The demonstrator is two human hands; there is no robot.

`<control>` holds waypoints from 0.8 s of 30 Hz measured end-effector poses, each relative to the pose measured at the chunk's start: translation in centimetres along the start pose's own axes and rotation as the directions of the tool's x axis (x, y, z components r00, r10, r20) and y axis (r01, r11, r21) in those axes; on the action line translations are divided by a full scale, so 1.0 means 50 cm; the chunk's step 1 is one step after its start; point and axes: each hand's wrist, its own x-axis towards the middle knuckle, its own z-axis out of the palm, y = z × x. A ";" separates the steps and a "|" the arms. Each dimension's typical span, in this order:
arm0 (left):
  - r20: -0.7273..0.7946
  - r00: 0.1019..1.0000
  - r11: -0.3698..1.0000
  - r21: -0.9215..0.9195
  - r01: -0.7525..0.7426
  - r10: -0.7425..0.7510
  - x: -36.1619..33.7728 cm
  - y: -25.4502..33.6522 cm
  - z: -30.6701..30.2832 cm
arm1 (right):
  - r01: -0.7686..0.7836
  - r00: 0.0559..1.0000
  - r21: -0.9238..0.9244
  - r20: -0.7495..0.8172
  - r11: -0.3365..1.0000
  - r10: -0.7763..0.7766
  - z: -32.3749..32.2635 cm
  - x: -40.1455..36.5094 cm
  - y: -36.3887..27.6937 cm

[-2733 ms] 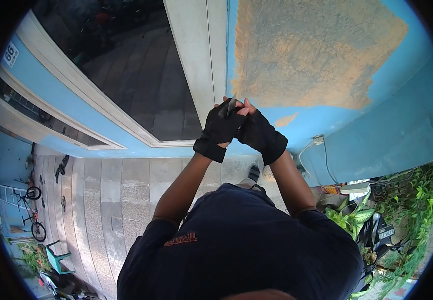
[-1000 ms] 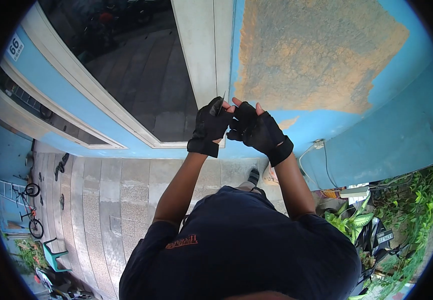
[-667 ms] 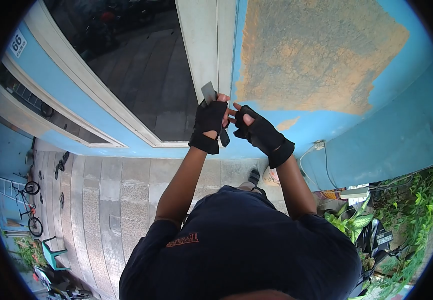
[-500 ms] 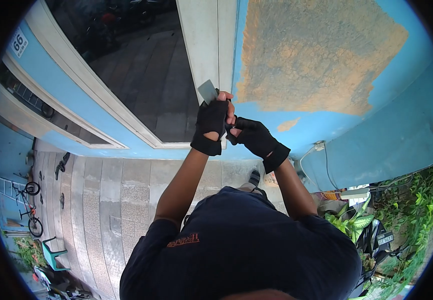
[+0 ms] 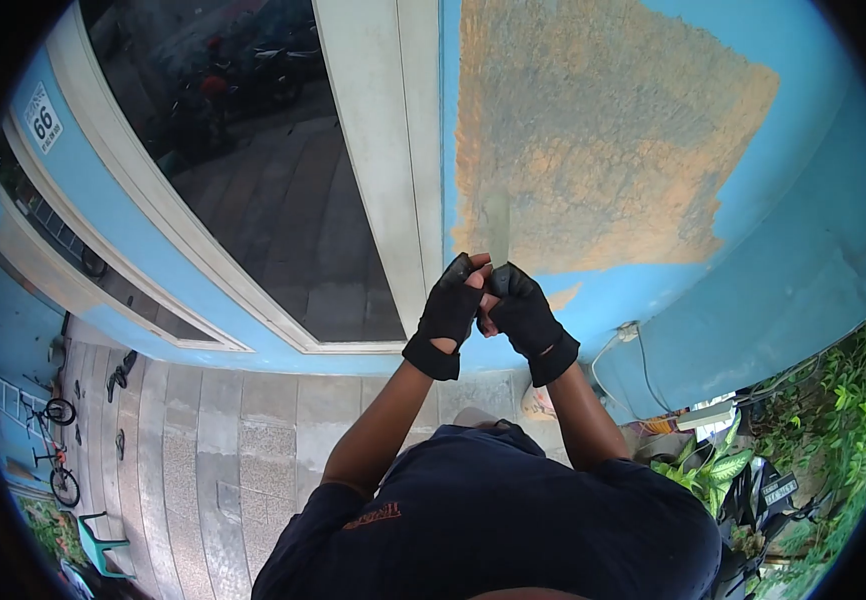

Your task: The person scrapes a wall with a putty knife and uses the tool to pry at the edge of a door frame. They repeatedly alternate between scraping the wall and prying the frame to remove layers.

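Observation:
A scraper with a flat, pale blade (image 5: 498,222) points up from the top of my right hand (image 5: 530,315), whose fingers are closed around its hidden handle. My left hand (image 5: 450,310) presses against the right one, fingers curled in; whether it also grips the handle or something else is hidden. Both hands wear black fingerless gloves. Behind the blade, the blue wall (image 5: 653,310) carries a big rough patch (image 5: 593,150) of grey and orange-tan where the blue is gone. The hands are in front of the wall, just below the patch.
A white-framed dark window (image 5: 243,170) is on the left, with a number 66 sign (image 5: 43,122) beyond it. A cable (image 5: 643,360) hangs from the wall at right, above plants (image 5: 823,420). On the paved floor (image 5: 263,440) are a bicycle (image 5: 58,450) and a green chair (image 5: 103,545).
The scraper has passed from my left hand to my right. Both hands sit lower in view and closer together, and the view has shifted, with the wall patch further left.

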 end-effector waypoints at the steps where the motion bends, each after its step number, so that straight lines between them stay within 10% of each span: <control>1: 0.026 0.999 1.000 -0.008 0.023 -0.023 -0.001 0.011 0.018 | -0.025 0.998 -0.014 0.054 1.000 0.026 -0.016 0.008 0.000; 12: -0.021 0.995 0.984 0.149 0.099 -0.097 0.073 0.003 0.069 | 0.035 0.990 0.305 0.118 0.952 -0.074 -0.081 0.057 -0.037; 19: 0.022 0.996 0.988 0.131 0.080 -0.084 0.078 0.009 0.070 | -0.052 0.952 0.169 0.305 0.984 -0.001 -0.098 0.065 -0.113; 21: -0.070 0.977 0.977 0.081 -0.198 0.204 0.092 0.008 0.058 | -0.047 0.958 0.112 0.286 0.993 0.013 -0.086 0.062 -0.165; 24: 0.004 0.979 0.979 -0.006 -0.204 0.204 0.118 0.080 0.078 | 0.009 0.971 -0.092 0.238 0.996 0.014 -0.086 0.077 -0.221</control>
